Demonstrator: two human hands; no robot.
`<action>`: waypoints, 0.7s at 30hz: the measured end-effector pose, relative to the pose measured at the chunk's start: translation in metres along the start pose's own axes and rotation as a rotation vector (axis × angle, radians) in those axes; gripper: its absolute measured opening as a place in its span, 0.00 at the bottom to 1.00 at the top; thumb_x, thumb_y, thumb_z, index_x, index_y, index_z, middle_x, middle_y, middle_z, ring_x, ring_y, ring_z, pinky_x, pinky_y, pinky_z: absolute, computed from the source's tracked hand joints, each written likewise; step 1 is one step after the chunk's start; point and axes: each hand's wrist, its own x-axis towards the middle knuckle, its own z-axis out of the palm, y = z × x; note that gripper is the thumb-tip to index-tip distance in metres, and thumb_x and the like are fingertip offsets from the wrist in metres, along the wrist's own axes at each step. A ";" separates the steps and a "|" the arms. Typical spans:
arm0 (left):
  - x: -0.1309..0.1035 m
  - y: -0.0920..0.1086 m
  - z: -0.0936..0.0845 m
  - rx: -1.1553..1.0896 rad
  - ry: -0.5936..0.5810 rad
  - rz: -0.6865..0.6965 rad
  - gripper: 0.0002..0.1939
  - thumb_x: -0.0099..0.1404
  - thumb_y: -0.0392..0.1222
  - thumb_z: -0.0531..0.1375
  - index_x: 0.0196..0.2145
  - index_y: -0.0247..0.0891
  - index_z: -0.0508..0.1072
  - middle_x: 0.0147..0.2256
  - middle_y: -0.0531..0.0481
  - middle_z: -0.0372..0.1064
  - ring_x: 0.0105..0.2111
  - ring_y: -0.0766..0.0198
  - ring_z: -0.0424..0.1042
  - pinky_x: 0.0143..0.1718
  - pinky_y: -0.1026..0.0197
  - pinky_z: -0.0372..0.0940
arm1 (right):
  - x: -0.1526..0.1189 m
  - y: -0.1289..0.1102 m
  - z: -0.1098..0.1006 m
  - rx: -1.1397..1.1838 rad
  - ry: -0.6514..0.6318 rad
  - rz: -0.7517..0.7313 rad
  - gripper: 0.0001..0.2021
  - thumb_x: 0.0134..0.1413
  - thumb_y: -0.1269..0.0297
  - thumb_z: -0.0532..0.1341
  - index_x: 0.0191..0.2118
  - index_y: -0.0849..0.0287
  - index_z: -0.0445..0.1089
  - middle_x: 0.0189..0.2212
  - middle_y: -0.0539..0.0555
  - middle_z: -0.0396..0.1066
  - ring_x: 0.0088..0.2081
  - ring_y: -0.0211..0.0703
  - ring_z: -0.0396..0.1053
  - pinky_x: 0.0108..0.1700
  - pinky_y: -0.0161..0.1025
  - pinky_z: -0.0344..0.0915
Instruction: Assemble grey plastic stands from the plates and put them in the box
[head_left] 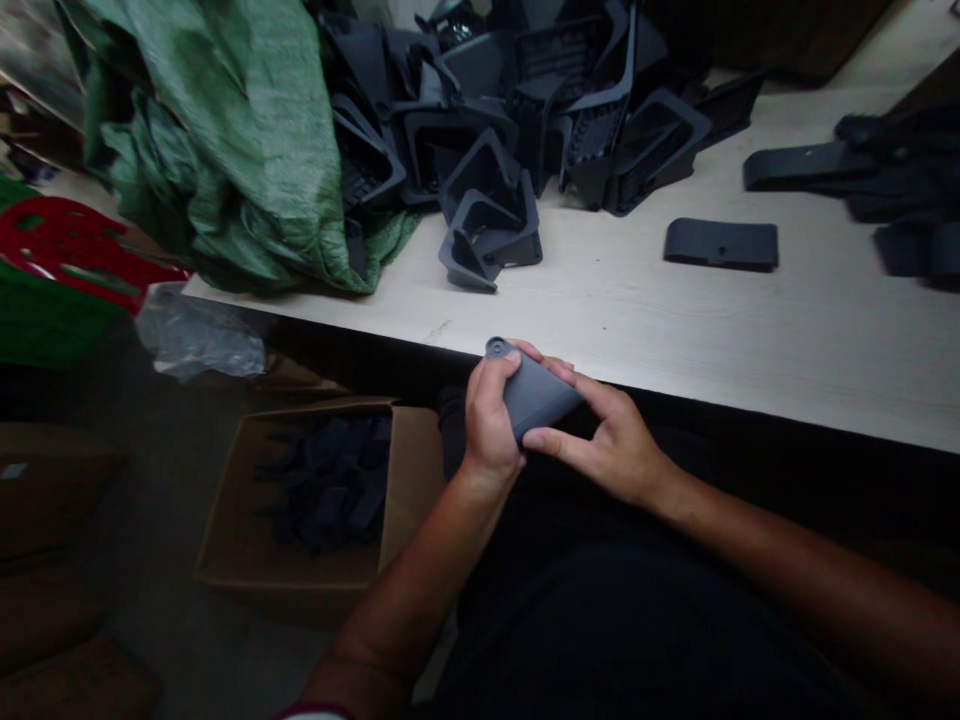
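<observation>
A dark grey plastic part (pixel 541 397) with a small round boss at its upper left end is held in front of the table's near edge. My left hand (pixel 491 415) is wrapped round its left side, the thumb lying near the boss. My right hand (pixel 619 440) grips the right end, thumb below and fingers above. Beyond my hands, on the pale table (pixel 570 310), stand several dark angular frames (pixel 491 215) in a heap. A single flat dark piece (pixel 721 245) lies to the right of them.
A green woven sack (pixel 247 150) slumps over the table's left end. Below left, an open cardboard box (pixel 412 470) holds many dark parts. More dark pieces (pixel 810 165) lie at the far right. A red plastic item (pixel 60 245) and clear plastic film (pixel 199 335) are at the left.
</observation>
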 end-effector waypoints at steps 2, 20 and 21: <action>-0.003 -0.005 -0.001 0.040 0.064 0.039 0.10 0.69 0.47 0.57 0.38 0.41 0.76 0.31 0.48 0.80 0.44 0.51 0.81 0.55 0.50 0.71 | -0.002 0.004 0.007 -0.009 0.033 0.004 0.35 0.52 0.48 0.78 0.63 0.57 0.76 0.62 0.62 0.77 0.66 0.62 0.72 0.72 0.57 0.63; 0.003 0.006 0.003 -0.075 -0.037 -0.010 0.10 0.69 0.47 0.60 0.31 0.41 0.73 0.26 0.49 0.76 0.39 0.52 0.81 0.57 0.44 0.71 | -0.004 -0.015 0.009 0.107 0.023 0.055 0.36 0.52 0.51 0.79 0.64 0.57 0.75 0.64 0.61 0.75 0.68 0.60 0.70 0.73 0.55 0.60; 0.002 0.007 0.003 -0.058 -0.032 -0.010 0.11 0.69 0.47 0.60 0.31 0.41 0.73 0.26 0.49 0.76 0.39 0.52 0.81 0.57 0.45 0.72 | -0.005 -0.015 0.011 0.097 0.041 0.048 0.36 0.52 0.51 0.79 0.64 0.57 0.75 0.64 0.62 0.75 0.67 0.60 0.71 0.73 0.55 0.61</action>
